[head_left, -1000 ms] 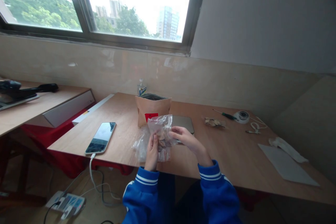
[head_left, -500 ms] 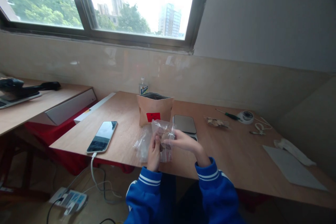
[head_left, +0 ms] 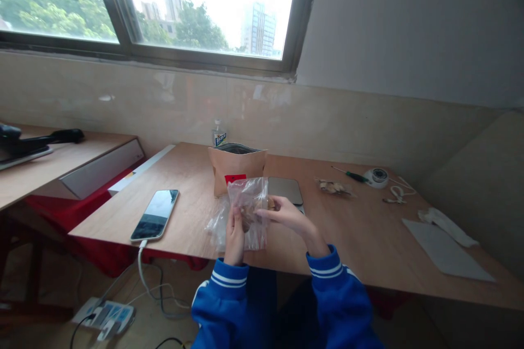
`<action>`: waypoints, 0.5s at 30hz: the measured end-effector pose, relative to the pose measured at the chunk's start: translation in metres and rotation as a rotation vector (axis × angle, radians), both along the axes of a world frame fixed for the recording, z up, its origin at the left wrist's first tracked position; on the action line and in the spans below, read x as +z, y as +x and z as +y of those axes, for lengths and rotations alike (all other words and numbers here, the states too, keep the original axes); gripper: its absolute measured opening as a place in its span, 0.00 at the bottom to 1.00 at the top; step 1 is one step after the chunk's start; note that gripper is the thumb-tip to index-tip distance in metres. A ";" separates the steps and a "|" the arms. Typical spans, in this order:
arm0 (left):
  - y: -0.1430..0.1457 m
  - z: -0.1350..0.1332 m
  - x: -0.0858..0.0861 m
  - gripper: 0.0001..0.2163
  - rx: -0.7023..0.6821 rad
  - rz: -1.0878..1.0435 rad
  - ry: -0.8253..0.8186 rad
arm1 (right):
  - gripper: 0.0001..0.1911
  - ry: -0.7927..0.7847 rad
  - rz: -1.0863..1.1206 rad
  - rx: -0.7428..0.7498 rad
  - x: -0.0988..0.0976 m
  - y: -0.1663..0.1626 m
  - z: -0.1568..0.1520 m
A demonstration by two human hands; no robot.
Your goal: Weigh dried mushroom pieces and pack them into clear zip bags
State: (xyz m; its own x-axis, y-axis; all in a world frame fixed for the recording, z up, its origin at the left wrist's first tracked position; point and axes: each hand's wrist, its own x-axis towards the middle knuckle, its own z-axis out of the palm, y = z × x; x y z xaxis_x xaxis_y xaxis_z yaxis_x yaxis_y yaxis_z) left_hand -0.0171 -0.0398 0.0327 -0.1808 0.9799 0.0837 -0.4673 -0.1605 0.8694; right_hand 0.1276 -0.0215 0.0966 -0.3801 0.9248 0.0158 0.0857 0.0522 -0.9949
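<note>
While the left hand (head_left: 234, 234) is clamped on the lower left of a clear plastic bag (head_left: 248, 190), thumb on its front face, the right hand (head_left: 282, 211) sits at the bag's right edge, thumb and fingertips nearly together on a brown piece (head_left: 272, 204). Whether film lies between those fingertips and the piece: cannot tell. Bag position: held up on the near side of the kraft pouch (head_left: 241, 161), overlapping its red label (head_left: 234, 179) in view; contact with the pouch not determinable. Further contents brown, blurred through the plastic.

Layout, relative to the pouch, which stands upright with its mouth open:
- loose clear plastic (head_left: 220, 223): near side, on the table (head_left: 319, 251), partly below the held bag
- flat grey-topped device (head_left: 286, 188): just right, partly covered by the right hand
- phone (head_left: 155, 215), cable attached: left and nearer
- bottle (head_left: 218, 133): behind its left corner
- filled clear packet (head_left: 333, 187): well right
- screwdriver (head_left: 352, 175) and white dome camera (head_left: 376, 177): farther right
</note>
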 end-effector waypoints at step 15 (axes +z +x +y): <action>0.005 0.007 -0.032 0.20 -0.093 -0.520 -0.230 | 0.21 0.301 0.369 -0.405 0.032 -0.011 0.046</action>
